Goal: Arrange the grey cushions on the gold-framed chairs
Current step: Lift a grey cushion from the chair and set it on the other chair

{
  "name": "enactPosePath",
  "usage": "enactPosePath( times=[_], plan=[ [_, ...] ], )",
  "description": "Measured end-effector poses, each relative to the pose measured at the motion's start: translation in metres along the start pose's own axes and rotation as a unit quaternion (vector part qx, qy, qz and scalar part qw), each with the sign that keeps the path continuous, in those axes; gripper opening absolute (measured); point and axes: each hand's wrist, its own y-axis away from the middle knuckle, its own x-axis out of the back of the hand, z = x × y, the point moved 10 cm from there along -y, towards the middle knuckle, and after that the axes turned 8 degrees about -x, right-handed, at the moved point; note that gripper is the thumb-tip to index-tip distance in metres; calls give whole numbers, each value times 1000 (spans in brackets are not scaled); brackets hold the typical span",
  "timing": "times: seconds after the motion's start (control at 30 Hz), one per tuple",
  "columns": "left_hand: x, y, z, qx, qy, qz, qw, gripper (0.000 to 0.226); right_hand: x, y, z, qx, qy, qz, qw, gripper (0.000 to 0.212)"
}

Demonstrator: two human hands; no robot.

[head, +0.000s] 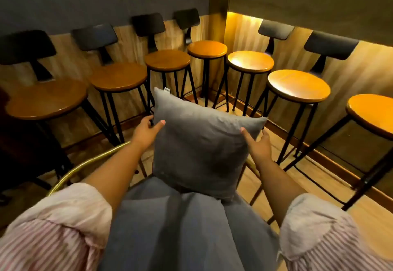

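Note:
A square grey cushion (200, 143) stands upright at the back of a gold-framed chair (85, 164), its lower edge resting on the chair's grey seat pad (180, 228). My left hand (146, 131) grips the cushion's left edge, thumb on the front and fingers behind. On the other side, my right hand (258, 146) holds the right edge the same way, thumb pressed on the front face. A small white tag sticks up at the cushion's top left corner. Only the chair's curved gold rail shows, at the left and beside my right forearm.
Several bar stools (297, 84) with round wooden seats and dark backrests line the wood-panelled walls (131, 43) in the corner ahead, close behind the chair. A dark piece of furniture (21, 153) stands at the left. Wooden floor (314, 185) shows to the right.

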Motion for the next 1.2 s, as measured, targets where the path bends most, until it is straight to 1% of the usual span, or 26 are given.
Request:
enactPosePath(
  times=[0.07, 0.13, 0.27, 0.3, 0.37, 0.47, 0.5, 0.53, 0.6, 0.63, 0.67, 0.7, 0.77, 0.83, 0.9, 0.93, 1.1, 1.2],
  plan=[
    [1, -35, -8, 2, 22, 9, 1000, 70, -8, -18, -6, 38, -49, 35, 997, 97],
    [-3, -66, -22, 10, 44, 1, 999, 76, -17, -29, 1, 46, -83, 48, 994, 105],
    [-32, -116, -46, -5, 116, -41, 992, 94, -32, -56, 37, 45, -108, 53, 992, 105],
    [-37, -123, -48, -11, 135, -43, 990, 97, -36, -60, 47, 44, -104, 49, 992, 104],
    [-49, -139, -58, -17, 156, -46, 987, 94, -44, -69, 71, 37, -84, 46, 995, 104],
    [-60, -150, -76, -3, 158, -35, 987, 90, -53, -74, 97, 30, -51, 20, 998, 107],
    [-63, -151, -82, -2, 161, -34, 986, 92, -57, -74, 103, 27, -39, 7, 999, 108],
    [-64, -150, -87, 1, 161, -38, 986, 99, -60, -74, 108, 22, -29, -6, 999, 112],
    [-69, -147, -99, 4, 151, -69, 986, 124, -65, -73, 113, 9, -17, -21, 1000, 121],
    [-71, -147, -104, 2, 144, -84, 986, 133, -65, -73, 114, 6, -15, -21, 1000, 121],
    [-73, -146, -108, 5, 138, -94, 986, 138, -64, -73, 113, 5, -19, -16, 1000, 117],
    [-73, -146, -110, 7, 133, -100, 986, 138, -63, -73, 112, 3, -27, -6, 1000, 110],
    [-71, -140, -104, 13, 135, -88, 987, 129, -61, -70, 109, -6, -52, 15, 999, 104],
    [-63, -133, -100, 21, 143, -45, 988, 122, -62, -65, 102, -8, -76, 32, 997, 100],
    [-48, -125, -95, 18, 147, 12, 989, 104, -63, -61, 86, 3, -99, 41, 994, 96],
    [-40, -121, -90, 12, 154, 34, 987, 100, -62, -60, 76, 13, -108, 42, 993, 94],
    [-1, -99, -42, -18, 171, 82, 982, 94, -46, -54, 12, 73, -132, 47, 988, 87],
    [23, -74, -2, -30, 181, 96, 978, 91, -30, -39, -24, 100, -147, 66, 982, 87]
  ],
)
